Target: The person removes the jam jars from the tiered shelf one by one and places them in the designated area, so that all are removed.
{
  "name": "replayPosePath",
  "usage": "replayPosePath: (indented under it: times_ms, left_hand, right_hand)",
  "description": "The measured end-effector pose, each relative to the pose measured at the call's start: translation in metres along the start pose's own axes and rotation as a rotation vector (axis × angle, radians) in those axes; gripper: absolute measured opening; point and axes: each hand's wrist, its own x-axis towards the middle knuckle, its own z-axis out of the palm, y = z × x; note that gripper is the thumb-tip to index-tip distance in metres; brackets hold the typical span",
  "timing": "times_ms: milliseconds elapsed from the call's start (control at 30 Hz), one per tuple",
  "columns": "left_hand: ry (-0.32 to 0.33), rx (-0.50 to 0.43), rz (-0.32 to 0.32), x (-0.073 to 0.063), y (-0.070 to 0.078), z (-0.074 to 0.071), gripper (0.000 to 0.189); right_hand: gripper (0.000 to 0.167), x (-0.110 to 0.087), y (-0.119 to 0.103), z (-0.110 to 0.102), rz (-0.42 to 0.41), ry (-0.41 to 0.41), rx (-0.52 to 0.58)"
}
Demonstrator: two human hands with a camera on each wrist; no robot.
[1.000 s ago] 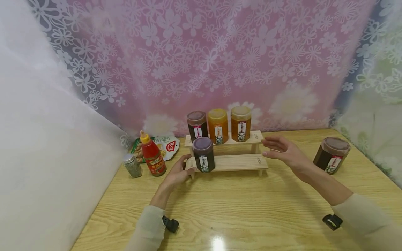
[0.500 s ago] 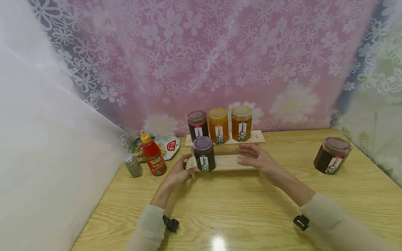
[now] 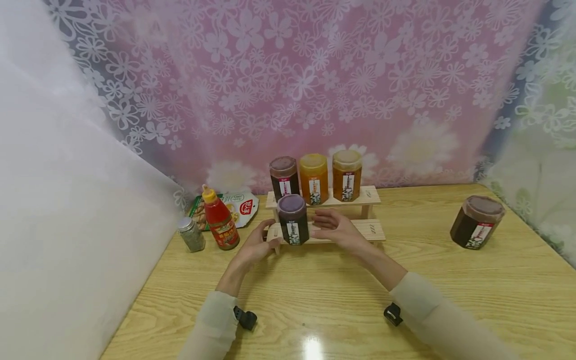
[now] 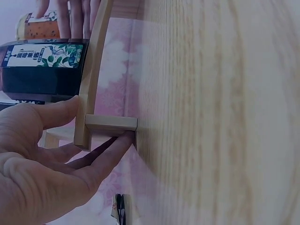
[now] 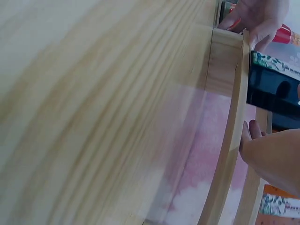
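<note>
My left hand (image 3: 255, 246) holds the left end of a two-tier wooden rack (image 3: 373, 231); in the left wrist view its thumb presses the board's edge and its fingers reach the leg (image 4: 112, 123). A dark jar with a purple lid (image 3: 293, 220) stands upright on the lower tier, right beside that hand. My right hand (image 3: 339, 231) is over the lower board just right of this jar, fingers extended toward it and thumb apart, grasping nothing. On the upper tier stand a dark jar (image 3: 284, 177), a yellow-orange jar (image 3: 314, 179) and an amber jar (image 3: 347, 176).
Another dark jar (image 3: 477, 222) stands on the table (image 3: 342, 305) at the right. To the rack's left are a red sauce bottle with a yellow cap (image 3: 220, 220), a small spice shaker (image 3: 191, 235) and a food packet (image 3: 243, 207). A flowered curtain (image 3: 288, 90) hangs behind.
My right hand has moved left from beyond the rack's right end, along the lower tier, to beside the purple-lidded jar. My left hand and the jars have stayed in place.
</note>
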Motion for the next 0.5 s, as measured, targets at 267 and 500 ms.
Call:
replayPosePath:
  times_ms: [267, 500]
  left_hand:
    - [-0.001, 0.002, 0.000, -0.002, 0.001, 0.000, 0.067]
    - [-0.010, 0.002, 0.002, -0.001, 0.001, -0.001, 0.067]
  right_hand:
    - [0.075, 0.016, -0.001, 0.025, -0.012, 0.035, -0.006]
    - [0.076, 0.025, -0.001, 0.043, 0.005, 0.058, -0.059]
